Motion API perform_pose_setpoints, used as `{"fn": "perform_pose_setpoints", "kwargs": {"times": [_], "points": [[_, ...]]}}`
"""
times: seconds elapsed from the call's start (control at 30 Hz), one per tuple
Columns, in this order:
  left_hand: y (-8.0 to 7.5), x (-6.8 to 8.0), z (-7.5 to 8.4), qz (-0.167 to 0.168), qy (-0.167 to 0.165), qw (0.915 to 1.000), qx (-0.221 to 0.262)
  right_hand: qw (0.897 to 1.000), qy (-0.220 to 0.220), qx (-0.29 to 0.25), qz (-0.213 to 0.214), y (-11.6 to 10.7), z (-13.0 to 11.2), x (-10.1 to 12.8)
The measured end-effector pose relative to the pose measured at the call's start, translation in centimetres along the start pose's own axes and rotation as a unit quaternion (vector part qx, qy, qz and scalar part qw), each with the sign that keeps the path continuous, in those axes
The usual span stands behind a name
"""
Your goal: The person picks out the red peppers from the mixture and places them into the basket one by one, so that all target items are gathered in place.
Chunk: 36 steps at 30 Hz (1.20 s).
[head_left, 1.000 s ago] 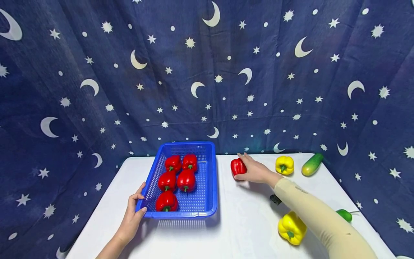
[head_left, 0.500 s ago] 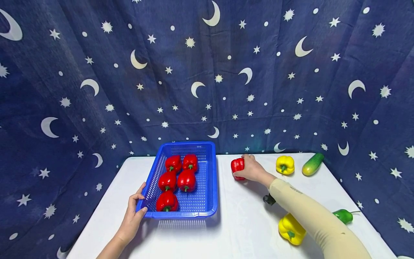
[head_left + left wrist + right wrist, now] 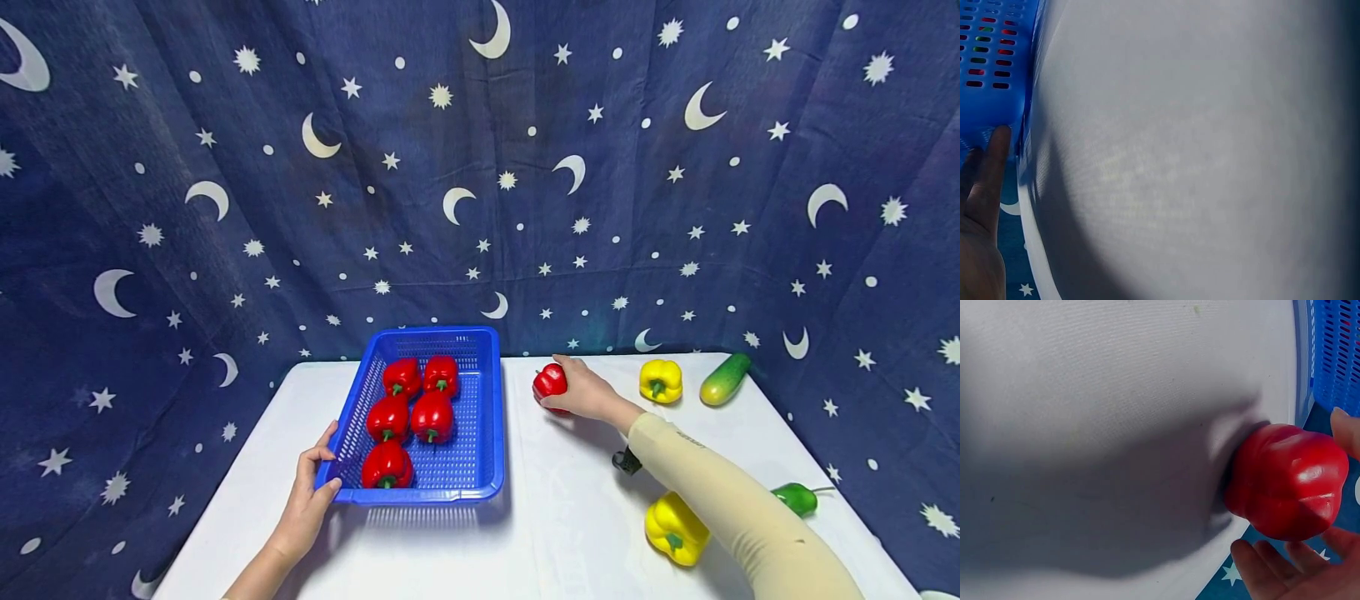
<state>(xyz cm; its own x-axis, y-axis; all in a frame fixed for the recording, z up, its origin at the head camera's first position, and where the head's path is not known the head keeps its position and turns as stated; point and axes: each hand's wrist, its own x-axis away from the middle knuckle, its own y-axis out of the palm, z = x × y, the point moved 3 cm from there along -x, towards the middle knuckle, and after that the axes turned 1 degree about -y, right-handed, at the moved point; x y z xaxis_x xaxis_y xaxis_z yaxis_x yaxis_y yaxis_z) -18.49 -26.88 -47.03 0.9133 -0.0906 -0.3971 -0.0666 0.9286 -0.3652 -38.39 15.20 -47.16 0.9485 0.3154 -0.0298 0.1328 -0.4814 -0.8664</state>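
My left hand [image 3: 306, 490] grips the near left corner of a blue plastic basket [image 3: 491, 433], thumb by the front rim and fingers along the side. Several red bell peppers [image 3: 432, 417] sit inside the basket, grouped to its left. Right of the basket, my right hand [image 3: 590, 393] holds another red bell pepper [image 3: 550, 382] between thumb and fingers, its stem pointing left. The right wrist view shows that pepper's smooth lobed end [image 3: 1288, 481], the thumb [image 3: 1346, 431] on one side and the fingers on the other.
Two yellow bell peppers, one at the back [image 3: 661, 382] and one in front [image 3: 675, 530], lie on the white table [image 3: 555, 533]. A green-yellow cucumber-like vegetable [image 3: 724, 381] lies at the back right. A green pepper [image 3: 797, 500] shows beyond the right sleeve. A starry blue curtain [image 3: 480, 208] stands behind.
The red bell pepper in my right hand has turned, so its stem now shows at the left. My right hand has shifted slightly; the left hand and basket stay put.
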Motion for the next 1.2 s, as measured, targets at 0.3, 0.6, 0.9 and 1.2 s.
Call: {"fn": "perform_pose_setpoints", "kwargs": {"times": [0.3, 0.6, 0.9, 1.2], "points": [[0.0, -0.02, -0.05, 0.001, -0.003, 0.9999, -0.009, 1.0, -0.003, 0.009, 0.014, -0.22, -0.12, -0.4], [-0.07, -0.07, -0.42, 0.002, -0.009, 0.9998, -0.015, 0.999, -0.042, -0.003, -0.011, -0.31, 0.21, -0.51], [0.02, -0.06, -0.33, -0.002, -0.007, 0.9999, -0.007, 1.0, -0.001, 0.007, 0.022, -0.05, 0.09, -0.49], [-0.08, -0.04, -0.45, -0.003, -0.01, 0.9999, -0.006, 1.0, -0.031, 0.003, -0.001, -0.38, -0.21, -0.32]]}}
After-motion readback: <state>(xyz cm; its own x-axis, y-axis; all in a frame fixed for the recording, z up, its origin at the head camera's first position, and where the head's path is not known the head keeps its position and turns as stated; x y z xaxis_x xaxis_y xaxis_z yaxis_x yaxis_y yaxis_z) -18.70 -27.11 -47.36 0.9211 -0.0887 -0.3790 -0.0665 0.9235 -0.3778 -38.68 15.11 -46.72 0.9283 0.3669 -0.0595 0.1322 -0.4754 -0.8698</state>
